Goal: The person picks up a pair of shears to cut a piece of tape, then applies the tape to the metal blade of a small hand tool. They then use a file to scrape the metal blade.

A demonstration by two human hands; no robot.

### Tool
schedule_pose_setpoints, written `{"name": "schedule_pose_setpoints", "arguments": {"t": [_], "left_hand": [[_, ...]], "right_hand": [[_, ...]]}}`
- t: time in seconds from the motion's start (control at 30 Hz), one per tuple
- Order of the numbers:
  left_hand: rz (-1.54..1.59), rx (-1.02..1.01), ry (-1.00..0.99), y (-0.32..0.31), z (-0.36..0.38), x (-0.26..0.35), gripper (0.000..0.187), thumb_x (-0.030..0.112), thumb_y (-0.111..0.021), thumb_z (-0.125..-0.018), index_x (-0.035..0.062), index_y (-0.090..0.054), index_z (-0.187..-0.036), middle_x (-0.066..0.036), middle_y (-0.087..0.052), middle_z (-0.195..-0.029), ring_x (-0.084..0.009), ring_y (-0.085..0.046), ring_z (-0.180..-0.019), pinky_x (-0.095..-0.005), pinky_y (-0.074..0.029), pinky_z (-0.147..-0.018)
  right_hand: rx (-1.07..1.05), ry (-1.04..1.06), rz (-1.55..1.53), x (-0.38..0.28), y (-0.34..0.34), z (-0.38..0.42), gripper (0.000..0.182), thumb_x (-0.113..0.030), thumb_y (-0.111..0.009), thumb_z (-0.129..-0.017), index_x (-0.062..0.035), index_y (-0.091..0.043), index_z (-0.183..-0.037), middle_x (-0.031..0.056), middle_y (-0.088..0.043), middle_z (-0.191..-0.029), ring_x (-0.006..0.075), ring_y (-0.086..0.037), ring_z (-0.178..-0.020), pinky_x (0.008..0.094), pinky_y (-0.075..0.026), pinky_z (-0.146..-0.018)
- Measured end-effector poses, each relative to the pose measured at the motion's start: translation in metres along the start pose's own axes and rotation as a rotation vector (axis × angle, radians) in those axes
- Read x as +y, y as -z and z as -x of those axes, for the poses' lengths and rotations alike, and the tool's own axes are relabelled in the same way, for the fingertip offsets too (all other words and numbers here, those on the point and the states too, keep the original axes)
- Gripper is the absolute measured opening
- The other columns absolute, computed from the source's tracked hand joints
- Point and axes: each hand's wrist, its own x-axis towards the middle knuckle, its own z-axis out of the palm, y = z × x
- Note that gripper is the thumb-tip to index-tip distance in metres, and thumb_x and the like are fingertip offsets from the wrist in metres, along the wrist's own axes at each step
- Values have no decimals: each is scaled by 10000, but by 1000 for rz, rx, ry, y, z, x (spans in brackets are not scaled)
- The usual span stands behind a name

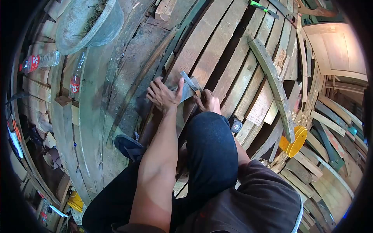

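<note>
A person crouches over a floor of rough wooden planks (229, 50), seen from a head-worn camera looking down past a dark-trousered knee (211, 151). The left hand (165, 95) lies flat, its fingers (155, 88) spread and pressing down on the stock of a metal try square (189, 88), thumb hooked over the tool's upper edge; the hand pins the square rather than closing around it. The square sits on a narrow plank (179, 116) that runs from the person's knee toward the upper middle of the frame, its thin blade angled up and to the left across the board. The right hand (208, 101) is just beside the square's lower right corner, fingers curled in tight as if around a small marking tool, though whatever they grip is too small to make out. The two hands are close together, with the square between them. A dark sandal (128, 146) rests on the planks to the left of the knee. Well apart from the hands, a grey plastic basin (83, 29) sits at the upper left, with two clear plastic bottles (40, 61) with red labels lying near it. A loose grey-green batten (272, 83) lies diagonally across the planks to the right, its lower end near a yellow bucket (297, 141). A pale wooden door panel (336, 50) leans at the upper right edge.
</note>
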Motion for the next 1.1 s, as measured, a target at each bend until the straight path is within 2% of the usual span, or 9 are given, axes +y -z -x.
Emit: {"name": "schedule_pose_setpoints", "arguments": {"t": [0.1, 0.23, 0.33, 0.53, 0.63, 0.73, 0.83, 0.93, 1.1], "left_hand": [[-17, -43, 15, 4, 0, 3, 890, 831, -625, -650, 88, -551, -1134, -155, -551, -1092, -360, -504, -1041, -498, -373, -892], [-23, -67, 34, 2, -1, 4, 926, 843, -648, -612, 87, -544, -1138, -158, -548, -1105, -367, -506, -1061, -513, -383, -898], [-22, -69, 39, 2, -2, 5, 923, 839, -656, -610, 88, -540, -1133, -161, -549, -1109, -371, -509, -1070, -523, -393, -887], [-21, -68, 31, 1, -1, 5, 911, 836, -663, -608, 91, -538, -1116, -162, -552, -1113, -376, -520, -1066, -529, -400, -876], [-18, -56, 21, 0, -1, 4, 906, 834, -667, -606, 92, -540, -1110, -161, -558, -1103, -377, -525, -1058, -528, -401, -875], [-8, -51, 14, 0, -2, 3, 901, 832, -671, -605, 90, -542, -1100, -161, -567, -1084, -381, -532, -1041, -528, -404, -864], [13, -28, -5, 0, -1, 3, 901, 832, -671, -604, 83, -544, -1089, -166, -574, -1059, -388, -543, -1013, -530, -411, -843], [19, 5, -27, -3, -1, 1, 903, 833, -669, -605, 75, -545, -1081, -173, -577, -1041, -394, -552, -986, -534, -417, -824], [31, 8, -35, -3, -1, 0, 900, 832, -668, -610, 72, -545, -1076, -177, -576, -1033, -398, -556, -974, -530, -424, -817]], "right_hand": [[11, -28, -117, 0, -3, 4, 331, -265, -758, -831, 23, -611, -902, 179, -615, -796, 332, -631, -687, 403, -494, -609], [58, -19, -204, 2, -10, 7, 321, -256, -761, -834, 32, -638, -905, 173, -609, -756, 270, -617, -634, 375, -481, -592], [-86, -239, -257, -16, 4, 10, 301, -259, -723, -886, 32, -649, -893, 130, -619, -715, 217, -609, -609, 356, -471, -574], [-158, -634, -1145, -2, -18, 17, 307, -280, -607, -989, 21, -655, -1022, -14, -610, -717, 103, -557, -602, 267, -439, -539], [98, -878, -1338, -17, -22, 15, 285, -270, -594, -998, 7, -647, -1038, -24, -601, -720, 73, -534, -593, 232, -425, -539], [-81, -498, -983, 6, -26, 21, 266, -259, -579, -1005, 0, -640, -1003, 7, -621, -706, 94, -572, -596, 248, -428, -547], [-259, -316, -700, 11, -21, 20, 284, -260, -562, -1008, 16, -623, -997, 70, -625, -675, 149, -603, -592, 306, -441, -548], [-238, -118, -362, 4, -12, 15, 305, -255, -543, -1009, 40, -605, -964, 119, -587, -635, 177, -593, -589, 356, -443, -551], [-172, -116, -402, -4, -11, 18, 324, -247, -534, -1007, 54, -601, -908, 137, -560, -611, 185, -572, -569, 367, -438, -545]]}}
